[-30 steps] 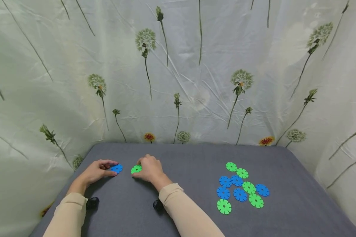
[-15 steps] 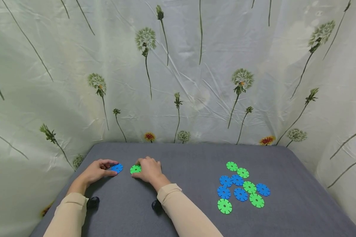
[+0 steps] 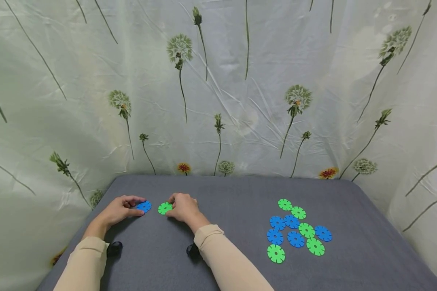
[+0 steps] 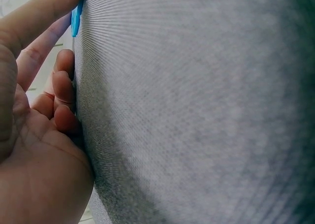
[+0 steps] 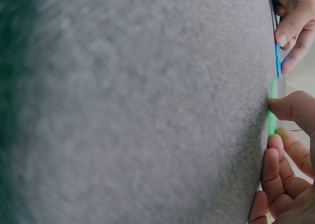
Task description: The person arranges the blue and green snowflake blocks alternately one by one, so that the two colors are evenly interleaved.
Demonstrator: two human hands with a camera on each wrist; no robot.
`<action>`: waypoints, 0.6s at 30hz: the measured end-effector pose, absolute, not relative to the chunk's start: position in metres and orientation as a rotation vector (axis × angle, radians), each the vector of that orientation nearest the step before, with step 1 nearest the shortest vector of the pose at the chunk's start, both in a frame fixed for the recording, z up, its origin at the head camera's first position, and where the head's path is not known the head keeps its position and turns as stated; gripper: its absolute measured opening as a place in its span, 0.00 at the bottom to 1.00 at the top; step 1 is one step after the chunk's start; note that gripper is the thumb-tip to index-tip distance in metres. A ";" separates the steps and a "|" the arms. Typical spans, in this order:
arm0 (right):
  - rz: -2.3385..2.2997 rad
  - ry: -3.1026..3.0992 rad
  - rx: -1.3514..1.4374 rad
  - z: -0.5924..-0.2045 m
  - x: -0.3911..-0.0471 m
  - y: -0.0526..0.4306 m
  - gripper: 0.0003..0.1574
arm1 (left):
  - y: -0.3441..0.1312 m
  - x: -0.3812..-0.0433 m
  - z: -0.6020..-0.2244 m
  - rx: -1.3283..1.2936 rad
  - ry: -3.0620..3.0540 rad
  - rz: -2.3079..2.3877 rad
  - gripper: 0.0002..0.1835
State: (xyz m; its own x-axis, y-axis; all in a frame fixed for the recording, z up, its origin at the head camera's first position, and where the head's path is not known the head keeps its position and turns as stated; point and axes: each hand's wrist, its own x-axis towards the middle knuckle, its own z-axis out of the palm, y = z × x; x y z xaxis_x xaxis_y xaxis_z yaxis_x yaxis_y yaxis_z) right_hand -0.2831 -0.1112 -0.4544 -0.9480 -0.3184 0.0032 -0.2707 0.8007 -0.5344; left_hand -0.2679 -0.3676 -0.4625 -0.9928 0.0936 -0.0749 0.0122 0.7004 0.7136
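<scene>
I see the blue disc (image 3: 144, 207) flat on the grey tabletop (image 3: 222, 242), and I place the rest by it. Just to its right, across a narrow gap, the green disc (image 3: 164, 208) also lies flat. Both are round, so I read no long axis; their broad faces point up, slots spread round the rims, and from the right wrist they show as thin edge-on strips. The left hand (image 3: 117, 210), left of the blue disc, pinches that disc's rim between thumb and fingers. The right hand (image 3: 185, 208), farther right of the blue disc, has thumb and fingers narrowed on the green disc's rim. Well right of the blue disc I have a scatter of loose discs (image 3: 303, 231). Against a second ago, the green disc sits slightly nearer the blue disc and shows more clear of the right hand; the blue disc and left hand look unmoved.
</scene>
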 end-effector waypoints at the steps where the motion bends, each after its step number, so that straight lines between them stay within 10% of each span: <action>1: -0.857 2.896 -0.470 -0.455 -0.283 -0.111 0.19 | -0.368 -0.268 -0.463 0.085 2.799 1.171 0.31; 18: -0.909 2.853 -0.428 -0.456 -0.282 -0.114 0.17 | -0.366 -0.266 -0.463 0.095 2.814 1.165 0.30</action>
